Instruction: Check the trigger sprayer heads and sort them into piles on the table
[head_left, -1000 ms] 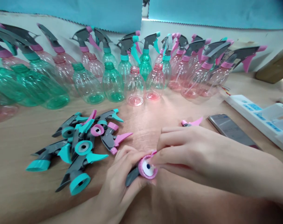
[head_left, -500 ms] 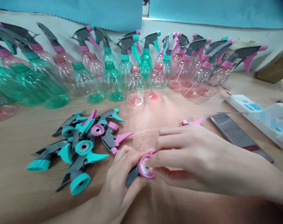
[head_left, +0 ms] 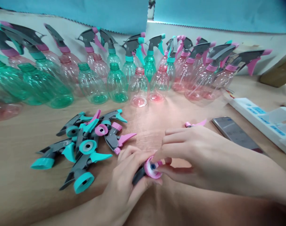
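Observation:
Wrapped round a grey and pink spray head (head_left: 139,175), my left hand (head_left: 128,171) holds it with the round pink collar facing up. A white ring and a dark centre hole show inside the collar. My right hand (head_left: 192,153) is at the collar, its thumb and forefinger at the inner rim; whether something small sits between the fingertips cannot be made out. Left of my hands lies a pile of loose spray heads with teal collars (head_left: 87,146) and pink collars (head_left: 101,129). Another pink-trigger spray head (head_left: 199,123) lies partly hidden behind my right hand.
Across the back stand several clear green bottles (head_left: 117,84) and pink bottles (head_left: 139,88), some open, some with spray heads fitted. A phone (head_left: 234,133) and a white power strip (head_left: 262,121) lie at the right. A brown box (head_left: 276,72) is at the far right.
My right thumb and forefinger have drawn apart a little over the collar, so its dark centre hole now shows. The camera view has shifted slightly.

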Tool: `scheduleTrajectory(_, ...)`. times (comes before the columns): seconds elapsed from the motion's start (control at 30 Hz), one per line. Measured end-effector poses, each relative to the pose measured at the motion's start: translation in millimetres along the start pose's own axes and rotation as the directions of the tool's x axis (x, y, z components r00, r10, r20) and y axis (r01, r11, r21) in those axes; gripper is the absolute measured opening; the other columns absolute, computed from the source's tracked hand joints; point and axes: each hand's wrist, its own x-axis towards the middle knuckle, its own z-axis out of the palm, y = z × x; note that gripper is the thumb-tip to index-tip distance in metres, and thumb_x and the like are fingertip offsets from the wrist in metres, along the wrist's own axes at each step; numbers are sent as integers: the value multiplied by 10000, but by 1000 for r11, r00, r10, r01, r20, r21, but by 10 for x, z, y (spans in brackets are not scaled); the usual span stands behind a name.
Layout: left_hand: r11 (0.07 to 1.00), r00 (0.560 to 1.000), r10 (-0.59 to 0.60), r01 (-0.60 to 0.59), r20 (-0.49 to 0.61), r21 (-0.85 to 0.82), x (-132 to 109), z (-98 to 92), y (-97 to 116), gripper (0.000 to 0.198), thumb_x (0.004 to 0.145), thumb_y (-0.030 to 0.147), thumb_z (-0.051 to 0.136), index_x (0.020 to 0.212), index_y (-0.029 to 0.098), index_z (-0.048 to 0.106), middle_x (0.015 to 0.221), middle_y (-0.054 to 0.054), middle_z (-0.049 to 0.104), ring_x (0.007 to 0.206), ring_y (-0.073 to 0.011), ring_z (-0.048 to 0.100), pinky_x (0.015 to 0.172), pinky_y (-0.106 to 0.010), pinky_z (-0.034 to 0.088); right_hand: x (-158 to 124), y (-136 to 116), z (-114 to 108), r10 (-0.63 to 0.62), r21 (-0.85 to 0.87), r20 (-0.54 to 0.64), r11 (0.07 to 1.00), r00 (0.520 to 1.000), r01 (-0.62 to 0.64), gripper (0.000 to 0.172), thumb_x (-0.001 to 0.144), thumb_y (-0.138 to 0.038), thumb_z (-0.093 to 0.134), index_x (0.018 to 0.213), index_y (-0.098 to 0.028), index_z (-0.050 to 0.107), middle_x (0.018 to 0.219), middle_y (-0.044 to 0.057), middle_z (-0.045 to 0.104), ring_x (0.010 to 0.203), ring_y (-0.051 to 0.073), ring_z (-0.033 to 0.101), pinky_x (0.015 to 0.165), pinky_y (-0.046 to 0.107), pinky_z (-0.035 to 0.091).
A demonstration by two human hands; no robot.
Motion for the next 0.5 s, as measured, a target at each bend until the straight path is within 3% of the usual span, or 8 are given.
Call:
scheduleTrajectory(0.17, 1000, 1000, -15, 15, -1, -3, -47, -5, -28, 183, 886, 114, 520, 1032, 224, 505, 933, -1, 548, 897, -170, 497, 811, -284, 416, 12, -35, 66, -36, -13, -37, 999, 999, 35, 160, 880, -181, 528, 880, -195, 687, 825, 24, 685, 774, 137, 610, 677, 258, 432)
scheduleTrajectory(0.37, 1000, 998, -6, 6, 55, 13, -49, -11, -16, 102, 880, 110, 530, 898, 210, 534, 968, -7, 560, 917, -179, 485, 856, -305, 404, -22, -11, 19, -101, -55, -20, 993, 995, 100, 187, 911, -208, 508, 869, -203, 690, 851, 21, 676, 762, 126, 601, 645, 250, 416)
scheduleTrajectory(0.5, 999, 999, 33, -34, 25, 40, -20, -21, 9, 187, 889, 147, 542, 1057, 230, 539, 946, -6, 591, 903, -185, 501, 850, -317, 400, -73, -9, 10, -82, -149, -26, 986, 996, 77, 147, 880, -153, 542, 910, -214, 671, 807, -2, 670, 699, 128, 580, 617, 267, 380)
